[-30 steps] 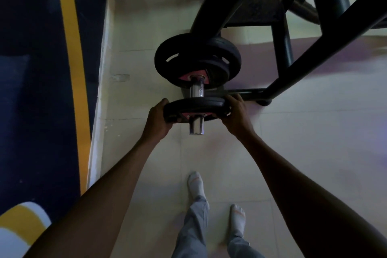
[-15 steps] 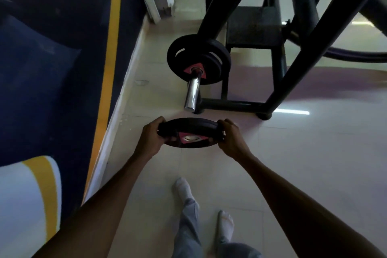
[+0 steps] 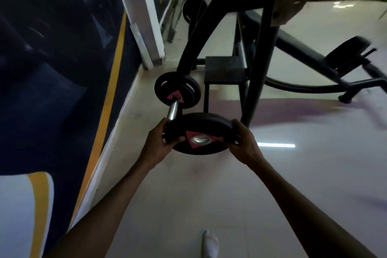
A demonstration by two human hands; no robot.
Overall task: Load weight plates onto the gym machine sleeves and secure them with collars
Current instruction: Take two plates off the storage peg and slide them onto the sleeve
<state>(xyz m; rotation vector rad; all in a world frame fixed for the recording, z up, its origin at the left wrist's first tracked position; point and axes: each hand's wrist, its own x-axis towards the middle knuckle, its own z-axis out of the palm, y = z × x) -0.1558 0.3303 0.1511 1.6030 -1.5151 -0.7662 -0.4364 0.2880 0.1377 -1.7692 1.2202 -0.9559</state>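
Black rubber coats the weight plate [image 3: 199, 130], which both hands hold out in the air, off the chrome sleeve [image 3: 173, 110] and just in front of its free end. The left hand [image 3: 160, 142] grips the plate's left rim, fingers curled over the edge; the right hand [image 3: 244, 142] clasps the right rim the same way. A red triangle surrounds the plate's steel centre hole. Two loaded plates [image 3: 178, 92] sit at the sleeve's inner end, against the black machine frame [image 3: 259, 65]. Below lies the pale tiled floor [image 3: 188, 195], beside a navy wall [image 3: 62, 69].
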